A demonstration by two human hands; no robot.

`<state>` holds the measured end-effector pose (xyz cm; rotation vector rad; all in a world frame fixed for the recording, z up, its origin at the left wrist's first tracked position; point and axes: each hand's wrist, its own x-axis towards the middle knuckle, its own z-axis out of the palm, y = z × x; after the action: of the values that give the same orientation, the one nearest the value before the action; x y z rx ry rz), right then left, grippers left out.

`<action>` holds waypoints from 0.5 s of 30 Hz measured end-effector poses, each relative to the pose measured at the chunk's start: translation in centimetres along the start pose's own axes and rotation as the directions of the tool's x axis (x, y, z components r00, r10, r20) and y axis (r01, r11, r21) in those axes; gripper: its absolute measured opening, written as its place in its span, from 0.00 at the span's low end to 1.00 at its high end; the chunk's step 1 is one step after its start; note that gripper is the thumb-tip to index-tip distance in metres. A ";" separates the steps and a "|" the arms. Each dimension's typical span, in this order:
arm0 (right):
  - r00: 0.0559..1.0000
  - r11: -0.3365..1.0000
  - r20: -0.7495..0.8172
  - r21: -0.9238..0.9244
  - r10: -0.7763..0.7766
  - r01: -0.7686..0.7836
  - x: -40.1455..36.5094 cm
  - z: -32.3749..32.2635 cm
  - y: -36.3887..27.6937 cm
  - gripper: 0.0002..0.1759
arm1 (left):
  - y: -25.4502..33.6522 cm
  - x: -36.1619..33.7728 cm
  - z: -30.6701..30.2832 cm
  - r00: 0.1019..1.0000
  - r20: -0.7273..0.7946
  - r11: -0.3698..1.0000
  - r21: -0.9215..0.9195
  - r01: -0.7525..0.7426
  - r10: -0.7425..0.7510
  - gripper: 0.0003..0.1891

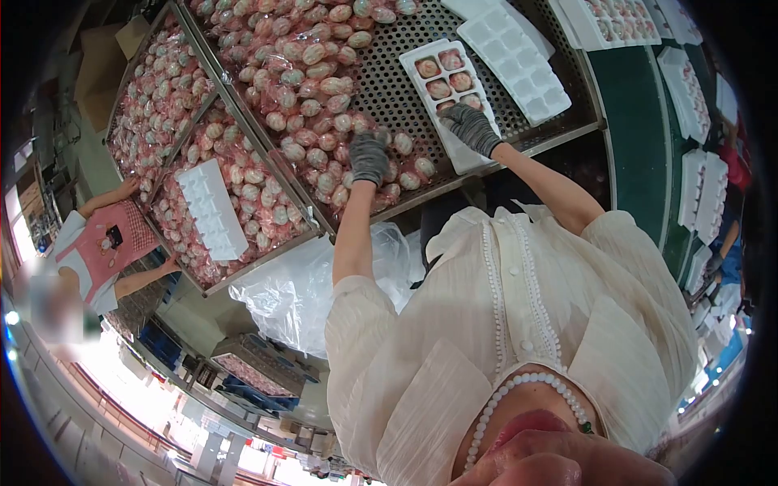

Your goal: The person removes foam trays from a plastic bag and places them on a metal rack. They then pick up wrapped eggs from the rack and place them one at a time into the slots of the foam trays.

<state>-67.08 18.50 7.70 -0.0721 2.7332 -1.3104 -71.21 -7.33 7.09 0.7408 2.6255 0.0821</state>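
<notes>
A clear plastic bag (300, 283) slumped at the worker's 9 o'clock, just below the edge of the counter (567, 130). Both of the person's hands wore grey knit gloves. The left hand (370, 156), out at 11 o'clock, lay palm down with its fingers curled into the heap of wrapped pink-and-white sweets (308, 73); I could not tell whether it gripped one. The right hand (472, 128), at about 1 o'clock, bent its fingers over the near end of a white moulded tray (448, 89); whether it held a sweet was hidden. Several of the tray's cells held sweets, and the tray lay on the perforated metal just right of the heap. Beyond it at 1 o'clock lay an empty tray (519, 57), touching its far corner. Farther off at 10 o'clock, a second bin of sweets (162, 89) carried another empty tray (212, 209), where a co-worker in a pink apron (105, 243) rested both hands on the rim. At 2 o'clock ran a green conveyor (640, 121) lined with trays.
</notes>
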 end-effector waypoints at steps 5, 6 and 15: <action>0.996 0.996 0.088 -0.091 0.001 0.007 -0.2 0.2 -0.5 0.13 | 2.1 2.0 0.4 0.988 0.125 0.981 0.181 0.066 -0.090 0.21; 0.997 0.996 0.078 -0.093 0.004 0.004 -0.3 0.1 -0.6 0.13 | 1.8 2.5 0.6 0.989 0.121 0.981 0.184 0.058 -0.081 0.21; 0.993 0.881 0.066 0.458 0.100 -0.119 -0.8 0.1 -1.0 0.17 | 1.0 -0.1 1.4 0.912 -0.202 0.526 -0.850 0.018 -0.358 0.19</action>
<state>-66.26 17.87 8.54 0.0945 2.2765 -1.8559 -70.11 -6.64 6.02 0.0613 2.4817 1.4390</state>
